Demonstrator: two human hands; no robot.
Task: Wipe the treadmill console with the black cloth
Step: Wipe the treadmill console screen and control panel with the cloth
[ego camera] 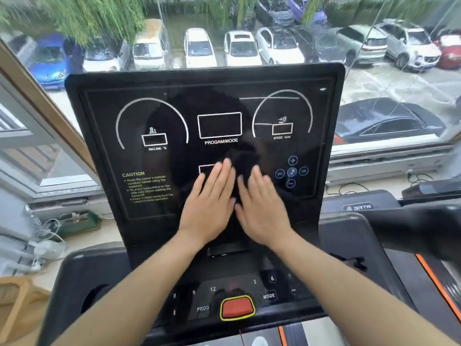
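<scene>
Black cloth (243, 161) is lying bunched on the treadmill console (174, 108), low on its glossy panel, and we are pressing it flat with our left hand (209, 198) and right hand (262, 203), fingers spread. We are risking a slip toward the music buttons (291, 172), or downward onto the red stop button (237, 307). Black on black, the cloth's edges are proving hard to trace.

daylight from window (224, 33) | console (174, 108) glare | hands motion-blurred | edges warped
</scene>
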